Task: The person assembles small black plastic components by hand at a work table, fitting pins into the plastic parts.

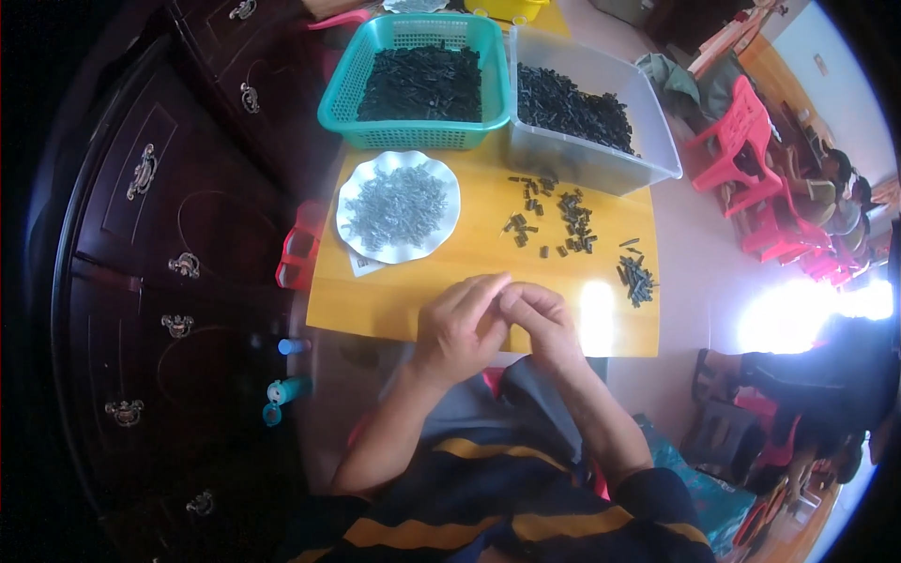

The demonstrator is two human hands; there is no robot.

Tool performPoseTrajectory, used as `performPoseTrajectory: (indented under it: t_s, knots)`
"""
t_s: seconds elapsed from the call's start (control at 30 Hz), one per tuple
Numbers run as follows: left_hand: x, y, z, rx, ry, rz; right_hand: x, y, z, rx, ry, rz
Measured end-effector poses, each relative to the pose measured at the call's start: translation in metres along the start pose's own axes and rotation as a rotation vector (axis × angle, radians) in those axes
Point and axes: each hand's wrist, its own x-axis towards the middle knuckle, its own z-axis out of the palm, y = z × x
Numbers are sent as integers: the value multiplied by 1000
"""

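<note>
Over the near edge of the yellow table [375, 305], my left hand [462, 324] and my right hand [542, 324] meet with fingertips pinched together. What they hold, if anything, is too small or hidden to make out. Just beyond my left hand stands a white scalloped plate [345, 220] heaped with small clear and silvery pieces [399, 206]. Ahead of my right hand lie loose short black pieces [575, 220], with more scattered black pieces [530, 192] beside them. A separate pile of slim black pieces [637, 280] rests near the table's right edge.
A teal plastic basket [408, 137] and a clear plastic bin [601, 161], both with many black pieces inside, stand at the table's far side. Dark wooden cabinets [122, 310] line the left. Pink chairs [741, 141] and other people [835, 188] are at the right.
</note>
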Motion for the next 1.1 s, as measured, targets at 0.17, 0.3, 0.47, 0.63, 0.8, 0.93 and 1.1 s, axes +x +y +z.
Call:
performPoseTrajectory:
  t_s: [0.17, 0.3, 0.47, 0.63, 0.8, 0.93, 1.1]
  knots:
    - [-7, -8, 3, 71, -100, -204, 35, -50, 7, -663, 90, -238]
    - [-13, -17, 5, 108, -151, -122, 100, -96, 28, -1014, 156, -527]
    - [-11, -13, 4, 75, -183, -147, 174, -144, 27, -1046, 356, -814]
    - [-15, -15, 3, 123, -187, -194, 67, -157, 68, -263, 113, -680]
    - [-14, -12, 9, 77, -274, -183, -62, -193, 85, -66, -162, -771]
    - [-18, -11, 12, 80, -296, -204, -73, -187, 106, 339, -348, -1270]
    - [-15, -12, 11, 105, -331, -203, -75, -191, 109, 195, -296, -1380]
